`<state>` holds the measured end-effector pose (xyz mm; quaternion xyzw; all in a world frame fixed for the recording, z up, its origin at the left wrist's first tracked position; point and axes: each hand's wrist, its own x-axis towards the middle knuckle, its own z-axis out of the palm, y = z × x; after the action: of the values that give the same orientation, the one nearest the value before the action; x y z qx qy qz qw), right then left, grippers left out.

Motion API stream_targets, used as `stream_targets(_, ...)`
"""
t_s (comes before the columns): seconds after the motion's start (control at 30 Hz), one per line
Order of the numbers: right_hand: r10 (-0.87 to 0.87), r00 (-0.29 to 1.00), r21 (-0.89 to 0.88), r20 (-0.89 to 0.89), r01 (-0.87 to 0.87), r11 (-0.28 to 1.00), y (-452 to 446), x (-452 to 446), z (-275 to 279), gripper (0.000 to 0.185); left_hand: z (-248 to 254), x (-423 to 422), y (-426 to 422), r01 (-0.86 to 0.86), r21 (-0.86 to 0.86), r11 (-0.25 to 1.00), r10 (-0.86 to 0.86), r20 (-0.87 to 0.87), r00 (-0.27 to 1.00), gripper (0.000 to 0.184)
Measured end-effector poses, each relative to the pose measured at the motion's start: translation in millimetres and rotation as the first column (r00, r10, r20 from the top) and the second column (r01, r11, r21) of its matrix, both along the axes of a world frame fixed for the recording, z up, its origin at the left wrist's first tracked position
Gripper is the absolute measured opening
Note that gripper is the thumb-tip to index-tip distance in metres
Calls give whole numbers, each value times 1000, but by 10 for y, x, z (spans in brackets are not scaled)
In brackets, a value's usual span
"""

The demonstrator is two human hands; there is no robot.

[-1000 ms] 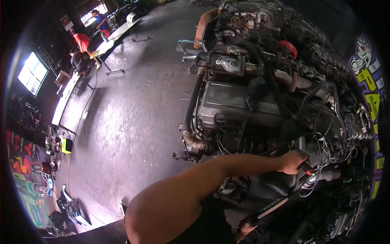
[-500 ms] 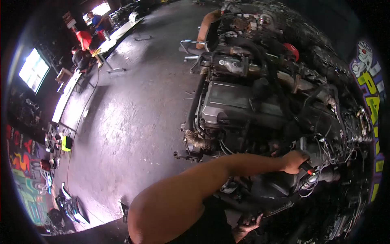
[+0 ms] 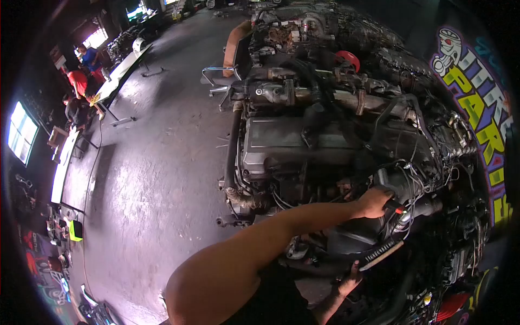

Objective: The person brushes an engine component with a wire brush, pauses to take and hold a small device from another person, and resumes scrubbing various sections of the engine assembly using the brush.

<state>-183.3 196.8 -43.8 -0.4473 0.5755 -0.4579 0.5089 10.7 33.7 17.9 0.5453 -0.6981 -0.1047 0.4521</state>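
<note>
My left hand (image 3: pixel 374 203) reaches across the engine (image 3: pixel 303 141), closed around a tool with a black and red handle (image 3: pixel 398 208). The tool's working end cannot be made out. Beside this hand are pale loose wires (image 3: pixel 414 187) and a ribbed hose (image 3: pixel 402 221). Lower down, my right hand (image 3: pixel 349 281) grips a wire brush (image 3: pixel 383 255) at its near end, thumb up. The brush has a pale wooden back and a row of dark bristles, and is held just below a dark engine cover (image 3: pixel 352 241).
More engines and parts (image 3: pixel 303 32) continue behind, with a red round part (image 3: pixel 348 60) among them. An office chair (image 3: pixel 233 54) stands at the engine's far left. People (image 3: pixel 81 81) are by long tables (image 3: pixel 122 70) across the floor. A cable (image 3: pixel 92 173) runs along the floor.
The view has shifted, so the engine sits further left. My right hand has risen with the wire brush, whose bristles now show clearly. My left hand still grips its tool near the wires.
</note>
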Motion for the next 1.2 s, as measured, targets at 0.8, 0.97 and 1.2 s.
stream_targets(0.8,-287,661,-718,-693,-600,352,-155,-293,-573,10,-82,-4,-82,-1,-81,997,0,-9,1000,47)
stream_targets(0.97,185,982,-261,29,-171,950,12,-600,-1305,13,-26,-5,-41,-16,-36,999,16,5,1000,47)
stream_targets(1.2,97,936,-596,-337,-292,748,113,-466,-1015,12,-43,9,-71,21,-19,1000,-21,-2,1000,49)
